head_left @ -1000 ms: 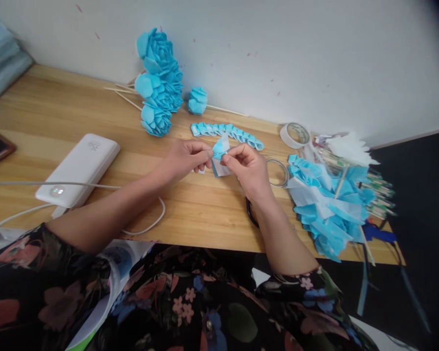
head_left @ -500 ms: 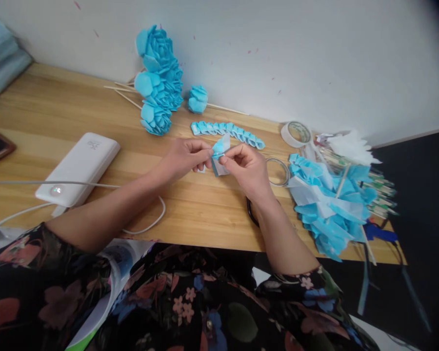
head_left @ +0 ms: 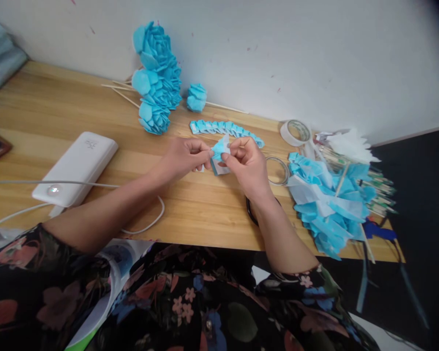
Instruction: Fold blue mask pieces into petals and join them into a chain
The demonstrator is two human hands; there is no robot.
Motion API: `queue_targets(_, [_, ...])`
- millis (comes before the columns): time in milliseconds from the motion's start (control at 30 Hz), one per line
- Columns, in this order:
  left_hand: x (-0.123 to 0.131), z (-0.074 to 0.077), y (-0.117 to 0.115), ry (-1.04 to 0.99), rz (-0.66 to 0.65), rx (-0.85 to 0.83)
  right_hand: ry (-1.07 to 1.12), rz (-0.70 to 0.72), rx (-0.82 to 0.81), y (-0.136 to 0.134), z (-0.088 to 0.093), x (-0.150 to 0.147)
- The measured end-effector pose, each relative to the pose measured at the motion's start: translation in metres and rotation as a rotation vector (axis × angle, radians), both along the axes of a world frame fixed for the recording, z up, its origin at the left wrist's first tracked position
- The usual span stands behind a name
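Note:
Between my hands is a small blue paper petal [head_left: 219, 148] with a pale edge. My left hand [head_left: 189, 155] pinches its left side between thumb and fingers. On the other side my right hand [head_left: 248, 163] grips it, the thumb pressed on its surface. Just below the petal a blue and white paper stack [head_left: 219, 168] lies on the table, partly hidden by my fingers. Behind my hands runs a curved row of folded blue petals [head_left: 227, 128], overlapping one another.
Finished blue paper flowers [head_left: 155, 78] on sticks lie at the back left, beside a single small bloom [head_left: 196, 97]. A white power bank [head_left: 76, 168] with a cable sits left. Tape rolls [head_left: 295, 133] and a crumpled blue paper heap [head_left: 325, 200] are right.
My right thumb and fingers have shifted slightly on the petal, which now looks spread wider and flatter. My left hand keeps its pinch. The whole view has moved a little.

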State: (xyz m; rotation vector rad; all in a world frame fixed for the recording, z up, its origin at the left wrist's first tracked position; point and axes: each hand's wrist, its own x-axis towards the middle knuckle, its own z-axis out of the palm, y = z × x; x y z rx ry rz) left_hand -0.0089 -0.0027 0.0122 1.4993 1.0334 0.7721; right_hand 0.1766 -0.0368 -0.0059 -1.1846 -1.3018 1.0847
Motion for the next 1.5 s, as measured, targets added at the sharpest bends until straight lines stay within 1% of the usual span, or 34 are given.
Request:
queue_targets(167, [0.0000, 0.0009, -0.0004, 0.008, 0.007, -0.012, 0.001, 0.012, 0.010, -0.0007, -0.0001, 0.0005])
queue_targets(300, [0.0000, 0.0005, 0.0002, -0.005, 0.007, -0.017, -0.017, 0.016, -0.031, -0.0008, -0.0030, 0.0023])
queue_targets(433, [0.0000, -0.0006, 0.0002, -0.012, 0.013, -0.007, -0.019, 0.010, -0.042, -0.0029, -0.0003, 0.0024])
queue_targets(567, [0.0011, 0.0023, -0.0018, -0.006, 0.023, -0.015, -0.032, -0.002, -0.043, -0.0044, 0.0033, 0.0015])
queue_targets(733, [0.0021, 0.0055, -0.0047, 0.019, 0.016, 0.004, -0.029, -0.010, -0.025, -0.0022, -0.0010, 0.0027])
queue_targets(900, [0.0020, 0.0041, -0.0034, 0.017, 0.011, 0.012, -0.062, -0.046, -0.029, -0.0013, -0.0032, 0.0020])
queue_targets(1033, [0.0018, 0.0036, -0.0015, -0.021, -0.013, -0.024, -0.004, -0.095, -0.034, -0.0005, -0.0039, 0.0004])
queue_targets(1167, [0.0019, 0.0016, -0.0010, -0.049, -0.016, -0.053, -0.004, -0.136, -0.016, -0.0002, -0.0030, 0.0003])
queue_targets(1300, [0.0028, -0.0012, -0.0006, -0.065, -0.046, -0.058, -0.031, -0.136, -0.013, -0.0008, -0.0008, 0.0000])
queue_targets(1367, [0.0029, -0.0018, -0.0004, -0.078, -0.035, -0.051, -0.042, -0.136, -0.007, -0.0009, -0.0006, -0.0003])
queue_targets(1500, [0.0021, -0.0008, -0.0004, -0.085, -0.020, -0.034, 0.009, -0.133, 0.004, -0.0002, -0.0013, 0.0001])
